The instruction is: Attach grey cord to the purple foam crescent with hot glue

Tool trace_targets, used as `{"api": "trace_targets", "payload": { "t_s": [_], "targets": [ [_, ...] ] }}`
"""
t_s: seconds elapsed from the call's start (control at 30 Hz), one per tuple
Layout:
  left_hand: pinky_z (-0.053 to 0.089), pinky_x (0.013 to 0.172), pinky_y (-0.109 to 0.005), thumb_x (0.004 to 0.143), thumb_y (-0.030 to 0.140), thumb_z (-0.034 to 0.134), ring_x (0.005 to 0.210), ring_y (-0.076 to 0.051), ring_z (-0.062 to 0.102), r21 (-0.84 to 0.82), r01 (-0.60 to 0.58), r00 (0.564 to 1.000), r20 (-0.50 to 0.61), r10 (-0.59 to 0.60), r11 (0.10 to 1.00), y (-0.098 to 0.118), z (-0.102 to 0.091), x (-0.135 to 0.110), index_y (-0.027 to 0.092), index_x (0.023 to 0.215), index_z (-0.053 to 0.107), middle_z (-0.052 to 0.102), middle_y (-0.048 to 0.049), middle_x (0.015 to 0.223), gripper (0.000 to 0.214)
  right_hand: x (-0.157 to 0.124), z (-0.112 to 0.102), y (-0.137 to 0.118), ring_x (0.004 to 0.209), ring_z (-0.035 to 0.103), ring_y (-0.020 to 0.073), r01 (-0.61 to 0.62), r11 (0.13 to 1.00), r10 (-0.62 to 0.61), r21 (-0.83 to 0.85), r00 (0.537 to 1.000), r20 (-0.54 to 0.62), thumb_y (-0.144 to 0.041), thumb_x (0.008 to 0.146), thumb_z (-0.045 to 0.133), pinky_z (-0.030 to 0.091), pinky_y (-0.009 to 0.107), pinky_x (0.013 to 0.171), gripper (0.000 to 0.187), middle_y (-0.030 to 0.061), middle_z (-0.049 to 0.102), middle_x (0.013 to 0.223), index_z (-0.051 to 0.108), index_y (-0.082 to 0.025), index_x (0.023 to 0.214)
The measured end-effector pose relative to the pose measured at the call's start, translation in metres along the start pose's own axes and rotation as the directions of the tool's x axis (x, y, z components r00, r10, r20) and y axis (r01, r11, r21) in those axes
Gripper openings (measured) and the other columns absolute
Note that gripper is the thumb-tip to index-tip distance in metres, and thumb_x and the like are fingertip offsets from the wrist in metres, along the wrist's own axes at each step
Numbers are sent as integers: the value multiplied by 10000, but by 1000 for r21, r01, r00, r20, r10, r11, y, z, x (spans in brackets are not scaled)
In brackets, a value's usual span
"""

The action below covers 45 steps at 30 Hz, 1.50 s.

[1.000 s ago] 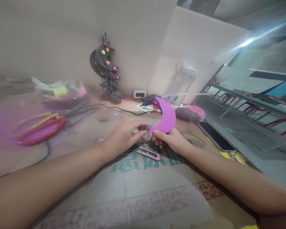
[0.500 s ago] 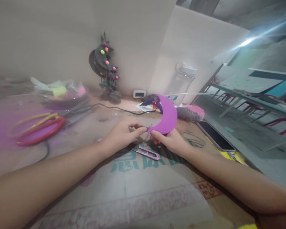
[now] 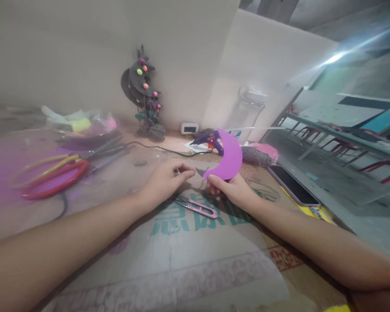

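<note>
My right hand (image 3: 227,187) grips a purple crescent moon cutout (image 3: 231,157) near its lower end, thumb on the front face. Its pointed tip (image 3: 200,172) is grey, as if wrapped with yarn, and points left. Just left of that tip is my left hand (image 3: 173,177), thumb and forefinger pinched together; whatever may be between them is too small to make out. Pink-handled thread snips (image 3: 199,209) lie on the table below both hands. A purple glue gun (image 3: 208,141) and a grey yarn ball (image 3: 256,156) are behind the crescent.
At left lie red-and-yellow-handled scissors (image 3: 56,175) and a clear plastic bowl (image 3: 87,136) of coloured pieces. A decorated grey moon ornament (image 3: 141,86) stands by the wall, near a small digital clock (image 3: 190,128). A bottle (image 3: 250,112) and a phone (image 3: 294,185) are at right.
My left hand has drawn slightly left, off the crescent's tip, leaving a gap that exposes the grey end. My right hand still holds the crescent in nearly the same place.
</note>
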<state>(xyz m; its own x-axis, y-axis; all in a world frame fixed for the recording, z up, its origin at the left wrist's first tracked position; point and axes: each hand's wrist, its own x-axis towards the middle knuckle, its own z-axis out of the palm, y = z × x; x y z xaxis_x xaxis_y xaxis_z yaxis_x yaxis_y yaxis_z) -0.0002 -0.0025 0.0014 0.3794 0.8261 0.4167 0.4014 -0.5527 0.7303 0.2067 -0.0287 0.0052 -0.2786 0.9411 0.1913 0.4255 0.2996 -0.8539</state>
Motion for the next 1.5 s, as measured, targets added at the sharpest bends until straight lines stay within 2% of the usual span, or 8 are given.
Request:
{"api": "trace_targets", "payload": {
  "t_s": [0.17, 0.27, 0.53, 0.73, 0.97, 1.13, 1.27, 1.5],
  "targets": [
    [476, 712, -282, 893, 362, 477, 780, -171, 630, 16, -40, 999, -10, 41, 999, -2, -1, -1, 195, 797, 668, 690, -12, 791, 271, 0, 0, 0, 469, 470, 87, 9, 1000, -9, -10, 1000, -2, -493, 864, 532, 389, 208, 468, 409, -12, 527, 520, 601, -153, 647],
    [462, 708, -274, 880, 364, 503, 785, -169, 624, 26, -61, 998, 15, 61, 998, 0, -1, -1, 191, 788, 669, 689, -14, 797, 256, -2, 1, -1, 480, 478, 90, 14, 999, -13, -38, 1000, 13, -468, 874, 526, 393, 210, 476, 392, -11, 525, 529, 593, -156, 646],
    [477, 749, -299, 854, 355, 515, 805, -180, 633, -13, 16, 998, 66, -15, 1000, 4, 0, -1, 194, 818, 676, 706, -19, 838, 230, -1, 1, 2, 475, 486, 93, 12, 998, -11, -60, 1000, 19, -455, 871, 539, 395, 207, 465, 364, -16, 525, 527, 590, -164, 658],
    [479, 710, -284, 855, 351, 506, 773, -171, 627, -11, 37, 996, 85, -36, 999, 1, 2, -1, 190, 846, 665, 698, -15, 830, 227, 0, 1, 1, 469, 488, 89, 9, 999, -8, -45, 1000, 13, -456, 866, 542, 396, 202, 459, 365, -15, 530, 524, 596, -162, 656],
    [487, 759, -297, 836, 314, 536, 809, -174, 631, -15, 22, 1000, 20, -22, 1000, -1, 3, -1, 201, 836, 666, 702, -16, 846, 172, 1, 1, 1, 466, 483, 91, -41, 997, 41, 66, 999, 8, -503, 839, 556, 389, 209, 451, 397, -10, 532, 523, 605, -150, 664],
    [480, 724, -284, 867, 333, 502, 787, -174, 627, -28, 18, 1000, -6, -18, 999, 1, 0, -1, 194, 830, 658, 692, -16, 817, 213, 2, -1, 6, 477, 480, 92, -48, 993, 45, 111, 999, 25, -504, 836, 571, 388, 213, 453, 390, -8, 545, 534, 616, -148, 680],
    [465, 707, -286, 879, 372, 476, 772, -179, 617, -43, 28, 999, 26, -27, 999, 6, -2, -2, 184, 832, 646, 679, -22, 804, 258, 1, -1, 5, 484, 488, 90, -54, 992, 45, 115, 996, 75, -502, 836, 577, 397, 212, 472, 397, -9, 547, 529, 621, -142, 674],
    [407, 638, -264, 877, 373, 449, 691, -159, 558, -51, 45, 991, 125, -38, 998, 4, 0, -1, 168, 712, 581, 605, -1, 686, 294, 3, -3, 9, 474, 484, 88, -56, 993, 47, 102, 995, 92, -539, 835, 562, 385, 213, 468, 429, -18, 533, 526, 609, -142, 680]
  ]
}}
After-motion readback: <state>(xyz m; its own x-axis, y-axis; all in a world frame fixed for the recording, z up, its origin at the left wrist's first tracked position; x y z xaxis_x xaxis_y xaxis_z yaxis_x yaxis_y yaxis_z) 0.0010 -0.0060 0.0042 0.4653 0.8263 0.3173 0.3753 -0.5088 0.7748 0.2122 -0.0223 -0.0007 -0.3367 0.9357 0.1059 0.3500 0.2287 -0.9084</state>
